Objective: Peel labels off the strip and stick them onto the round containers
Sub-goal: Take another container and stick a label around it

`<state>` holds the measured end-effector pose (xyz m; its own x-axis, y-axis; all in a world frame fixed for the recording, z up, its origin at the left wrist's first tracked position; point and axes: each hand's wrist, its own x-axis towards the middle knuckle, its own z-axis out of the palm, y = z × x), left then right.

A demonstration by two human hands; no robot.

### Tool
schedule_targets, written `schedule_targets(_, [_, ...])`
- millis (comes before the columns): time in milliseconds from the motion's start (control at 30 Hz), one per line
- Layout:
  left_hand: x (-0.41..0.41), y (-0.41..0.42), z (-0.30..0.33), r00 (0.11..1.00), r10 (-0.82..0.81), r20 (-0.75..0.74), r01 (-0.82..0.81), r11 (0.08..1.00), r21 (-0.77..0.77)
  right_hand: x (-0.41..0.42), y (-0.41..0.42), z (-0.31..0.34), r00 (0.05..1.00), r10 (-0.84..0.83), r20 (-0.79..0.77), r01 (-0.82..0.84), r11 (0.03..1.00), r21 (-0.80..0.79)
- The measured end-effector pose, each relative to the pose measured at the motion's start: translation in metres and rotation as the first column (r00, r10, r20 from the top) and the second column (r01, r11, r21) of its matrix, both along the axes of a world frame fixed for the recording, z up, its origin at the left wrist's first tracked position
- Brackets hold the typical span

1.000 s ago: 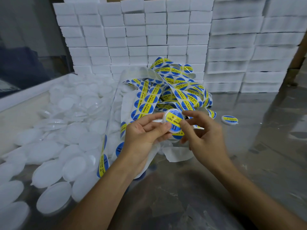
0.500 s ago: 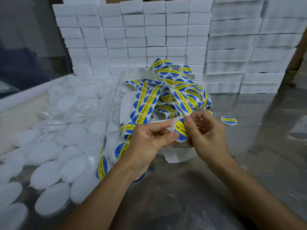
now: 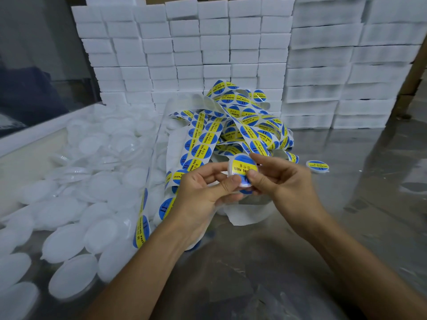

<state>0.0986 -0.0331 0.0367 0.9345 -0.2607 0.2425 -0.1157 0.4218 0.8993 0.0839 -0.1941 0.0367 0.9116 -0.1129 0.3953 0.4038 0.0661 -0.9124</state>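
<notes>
Wall of white boxes stacked along the back of a shiny table. Heap of plain white containers covers the table's left side. Tangled label strip, blue-and-yellow round labels, piled at centre, one end trailing down under the left wrist. Left hand and right hand meet just in front of the pile, both pinching one tub between thumb and fingertips; tub tilted, its label facing the camera, right thumb pressing on it. One labelled tub lies flat on the table, right of the hands, apart.
</notes>
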Motion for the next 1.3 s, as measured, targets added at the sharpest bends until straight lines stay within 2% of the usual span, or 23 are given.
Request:
schedule_targets(200, [0.001,0.004,0.004,1.000,0.004,0.020,-0.005,0.997,0.079,0.000,-0.004,-0.001,0.995,-0.081,0.055,0.084,0.995,-0.051])
schedule_targets(300, [0.001,0.005,0.004,1.000,0.031,0.006,-0.031,0.995,0.090,-0.003,0.003,-0.002,0.983,-0.152,0.100,0.166,0.976,-0.143])
schedule_targets(367, [0.001,0.003,0.003,0.999,0.039,-0.002,-0.038,0.995,0.096,-0.004,0.005,-0.002,0.979,-0.189,0.080,0.199,0.970,-0.140])
schedule_targets(467, [0.000,0.000,0.004,0.999,0.039,-0.007,-0.038,0.994,0.098,-0.002,0.003,-0.003,0.987,-0.154,0.035,0.157,0.984,-0.081])
schedule_targets(600, [0.000,-0.003,0.002,0.997,0.076,-0.016,-0.074,0.993,0.088,0.000,0.001,-0.005,0.984,-0.171,0.052,0.176,0.980,-0.090])
schedule_targets(767, [0.001,-0.001,0.002,0.987,0.162,-0.023,-0.161,0.987,0.024,-0.002,0.003,-0.008,0.993,-0.073,0.092,0.091,0.975,-0.205])
schedule_targets(867, [0.003,0.001,0.001,0.980,0.200,-0.012,-0.199,0.978,0.056,0.001,0.004,-0.008,0.990,-0.100,0.105,0.114,0.984,-0.140])
schedule_targets(1000, [0.004,0.001,0.000,0.990,0.137,-0.043,-0.137,0.990,0.016,0.003,0.000,-0.008,0.989,-0.100,0.113,0.104,0.994,-0.036])
schedule_targets(1133, [0.007,0.001,-0.003,0.996,0.069,-0.057,-0.070,0.997,-0.017,0.003,-0.001,-0.007,0.988,-0.092,0.125,0.100,0.993,-0.063])
schedule_targets(1300, [0.008,0.003,-0.003,0.994,0.106,-0.040,-0.105,0.994,0.012,0.002,0.002,-0.011,0.994,-0.019,0.106,0.032,0.992,-0.121])
